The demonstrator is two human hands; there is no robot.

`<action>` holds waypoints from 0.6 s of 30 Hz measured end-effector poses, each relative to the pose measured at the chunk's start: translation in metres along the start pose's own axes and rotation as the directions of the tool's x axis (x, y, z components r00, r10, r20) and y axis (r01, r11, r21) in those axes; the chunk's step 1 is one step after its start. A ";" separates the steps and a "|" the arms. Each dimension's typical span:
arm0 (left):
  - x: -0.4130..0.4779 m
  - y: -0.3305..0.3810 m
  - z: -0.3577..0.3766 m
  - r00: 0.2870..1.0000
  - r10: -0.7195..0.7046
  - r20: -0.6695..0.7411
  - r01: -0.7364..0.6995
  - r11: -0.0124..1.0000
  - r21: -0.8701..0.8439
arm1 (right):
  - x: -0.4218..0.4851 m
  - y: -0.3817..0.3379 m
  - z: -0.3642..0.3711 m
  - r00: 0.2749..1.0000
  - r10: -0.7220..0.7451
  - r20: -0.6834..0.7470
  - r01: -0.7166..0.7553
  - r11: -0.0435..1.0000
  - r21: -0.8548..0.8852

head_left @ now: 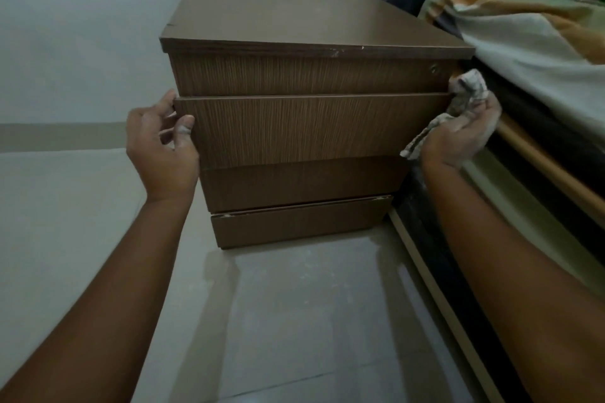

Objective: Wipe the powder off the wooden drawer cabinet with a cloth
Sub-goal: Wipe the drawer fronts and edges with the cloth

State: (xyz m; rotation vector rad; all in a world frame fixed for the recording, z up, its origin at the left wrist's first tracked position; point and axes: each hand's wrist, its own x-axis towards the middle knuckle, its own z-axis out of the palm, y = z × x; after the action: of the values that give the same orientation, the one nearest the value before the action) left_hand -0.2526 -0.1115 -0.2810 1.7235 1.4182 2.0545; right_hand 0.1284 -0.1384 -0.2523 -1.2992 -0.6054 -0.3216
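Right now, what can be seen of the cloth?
The cloth is a pale, dark-checked rag, soft and crumpled. The powder-dusted right grip holds it bunched against the right end of the second drawer, its top bulging up beside the top drawer. One tail hangs out of the grip, down and leftward.

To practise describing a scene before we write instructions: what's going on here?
A person faces a wooden drawer cabinet standing on the floor beside a bed. The left hand grips the left edge of the second drawer, which stands slightly pulled out. The right hand holds a crumpled cloth against that drawer's right edge. White powder shows on both hands; the cabinet top looks mostly clean.
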 end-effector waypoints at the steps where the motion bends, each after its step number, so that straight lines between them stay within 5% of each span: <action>1: 0.003 -0.001 0.002 1.000 -0.008 0.003 0.008 1.000 0.002 | -0.005 -0.007 0.005 0.996 -0.088 0.022 0.088 0.996 0.002; 5: 0.010 -0.002 0.012 0.998 -0.059 -0.006 0.059 0.998 -0.007 | -0.027 -0.047 0.028 0.919 -0.384 0.091 0.364 0.914 0.181; 10: 0.008 -0.006 0.018 0.998 -0.063 0.024 0.062 0.998 0.019 | -0.075 -0.118 0.062 0.816 -0.521 0.250 0.404 0.824 0.398; 13: 0.000 -0.011 0.022 0.999 -0.038 0.030 0.036 0.997 0.068 | -0.104 -0.133 0.089 0.512 -0.744 0.429 0.739 0.636 0.221; 15: -0.004 -0.015 0.024 0.999 -0.031 0.024 0.029 0.998 0.063 | -0.117 -0.127 0.103 0.333 -0.753 0.567 0.879 0.465 0.101; 18: -0.005 -0.019 0.025 0.999 -0.039 0.009 0.038 0.997 0.070 | -0.102 -0.104 0.106 0.374 -0.708 0.599 0.883 0.470 0.005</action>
State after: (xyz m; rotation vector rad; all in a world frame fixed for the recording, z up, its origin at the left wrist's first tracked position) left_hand -0.2393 -0.0900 -0.2996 1.7157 1.5255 1.9964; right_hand -0.0355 -0.0741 -0.2129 -1.3034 -1.7845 -0.9414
